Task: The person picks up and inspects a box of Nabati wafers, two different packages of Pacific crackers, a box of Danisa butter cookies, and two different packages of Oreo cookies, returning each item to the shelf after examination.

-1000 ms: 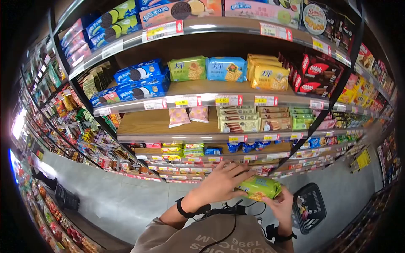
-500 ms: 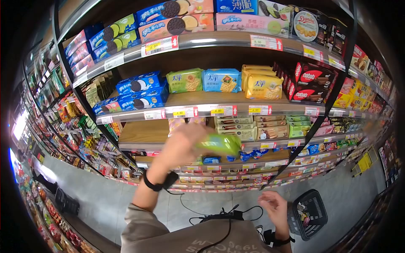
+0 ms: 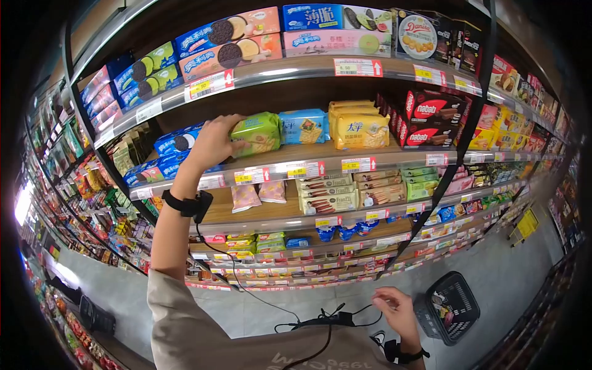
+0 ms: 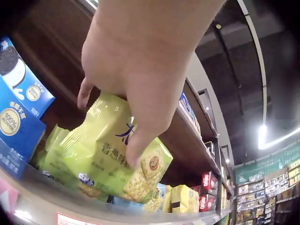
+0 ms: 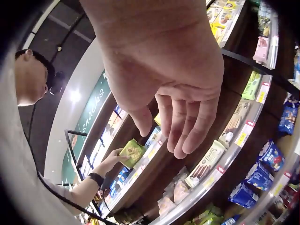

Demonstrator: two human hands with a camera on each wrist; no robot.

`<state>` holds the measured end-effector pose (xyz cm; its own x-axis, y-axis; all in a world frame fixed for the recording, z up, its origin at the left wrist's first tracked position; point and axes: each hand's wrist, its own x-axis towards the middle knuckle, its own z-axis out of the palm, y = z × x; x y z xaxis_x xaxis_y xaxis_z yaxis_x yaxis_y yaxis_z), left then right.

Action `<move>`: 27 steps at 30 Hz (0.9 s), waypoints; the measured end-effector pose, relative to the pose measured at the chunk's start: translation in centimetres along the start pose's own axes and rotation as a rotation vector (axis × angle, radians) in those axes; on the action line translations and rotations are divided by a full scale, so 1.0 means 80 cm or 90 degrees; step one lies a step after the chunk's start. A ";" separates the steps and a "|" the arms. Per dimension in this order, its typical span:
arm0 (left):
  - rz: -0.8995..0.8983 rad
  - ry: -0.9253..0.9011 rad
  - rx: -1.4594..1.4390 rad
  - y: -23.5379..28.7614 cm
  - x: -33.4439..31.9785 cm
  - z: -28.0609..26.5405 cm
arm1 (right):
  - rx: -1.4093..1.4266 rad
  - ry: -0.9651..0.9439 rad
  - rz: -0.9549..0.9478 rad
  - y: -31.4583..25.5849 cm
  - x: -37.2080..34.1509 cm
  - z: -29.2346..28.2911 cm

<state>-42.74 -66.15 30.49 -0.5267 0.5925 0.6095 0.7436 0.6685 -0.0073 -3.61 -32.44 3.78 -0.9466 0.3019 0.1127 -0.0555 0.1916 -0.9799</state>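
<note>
My left hand (image 3: 216, 142) is at the middle shelf, gripping a green packet of crackers (image 3: 260, 134) by its left end. In the left wrist view the thumb lies across the front of this packet (image 4: 108, 150), which leans over another green packet (image 4: 51, 157) behind it. A blue cracker packet (image 3: 304, 126) stands directly to its right, and blue cookie boxes (image 3: 176, 143) are on its left, partly covered by the hand. My right hand (image 3: 398, 310) hangs low before my body, its fingers loosely bent and holding nothing.
Yellow cracker packets (image 3: 362, 129) and red wafer boxes (image 3: 430, 117) sit further right on that shelf. A price-tag rail (image 3: 271, 171) runs along its front edge. On the floor at right stands a dark shopping basket (image 3: 452, 300) with goods inside. A cable (image 3: 243, 283) trails from my left wrist.
My left hand has carried the green cracker packet from in front of my body up and left to the middle shelf. The right hand has let go of it and stayed low.
</note>
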 end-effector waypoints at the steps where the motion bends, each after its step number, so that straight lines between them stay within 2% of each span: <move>1: -0.024 -0.049 -0.040 -0.005 0.003 0.002 | -0.001 0.004 0.003 0.004 -0.001 0.000; 3: -0.085 -0.136 -0.138 0.006 0.012 -0.003 | 0.002 0.000 0.015 0.003 -0.003 -0.001; 7: 0.000 -0.117 -0.061 -0.021 0.020 0.003 | -0.010 -0.006 0.017 -0.014 -0.008 -0.008; 10: -0.027 -0.162 0.006 -0.026 0.026 0.000 | -0.057 -0.025 0.014 -0.006 -0.009 -0.017; 14: -0.035 -0.173 0.009 -0.031 0.026 0.004 | -0.011 -0.003 0.013 0.008 -0.010 -0.017; 17: -0.051 -0.116 0.003 -0.027 0.020 0.011 | -0.002 -0.003 0.016 0.012 -0.010 -0.020; 19: -0.021 -0.020 0.038 -0.010 0.016 0.018 | -0.010 -0.008 0.017 0.016 -0.013 -0.024; 21: 0.002 0.062 0.069 0.010 0.008 0.022 | -0.057 0.000 -0.047 0.009 -0.013 -0.019; 23: 0.033 0.127 0.081 0.041 0.007 0.031 | -0.099 -0.003 -0.090 0.010 -0.014 -0.018; 26: 0.164 0.215 -0.001 0.095 0.003 0.042 | -0.169 -0.044 -0.080 0.000 -0.019 -0.021; 27: 0.148 0.193 -0.042 0.133 0.001 0.041 | -0.221 -0.054 -0.085 0.002 -0.022 -0.024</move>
<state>-36.21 -57.57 27.88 -0.2020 0.5584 0.8046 0.8590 0.4957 -0.1284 -1.33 -31.20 3.75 -0.9619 0.1781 0.2073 -0.0828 0.5331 -0.8420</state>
